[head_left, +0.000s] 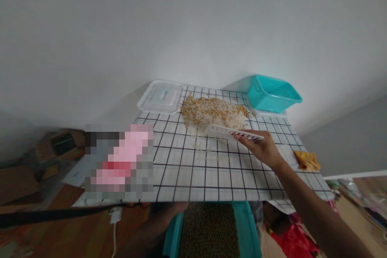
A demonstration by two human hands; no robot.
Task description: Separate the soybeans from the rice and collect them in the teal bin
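Observation:
My right hand (258,145) grips a white plastic strip with slots along it (222,131), held low over the table. Its far end is at the near edge of a heap of pale grains mixed with yellow kernels (211,111). A thin scatter of pale grains (211,153) lies on the near side of the strip. Below the table's front edge, my left hand (177,209) is at the left rim of a teal bin (249,225), closed on it as far as the dim view shows; most of its fingers are hidden. Small greenish-brown beans (210,229) fill the bin's inside.
The table has a white cloth with a black grid (178,169). A clear plastic lid (161,96) lies at the back left. An upright teal container (272,94) stands at the back right. A yellow cloth (306,160) is at the right edge. A pixelated patch covers the left side.

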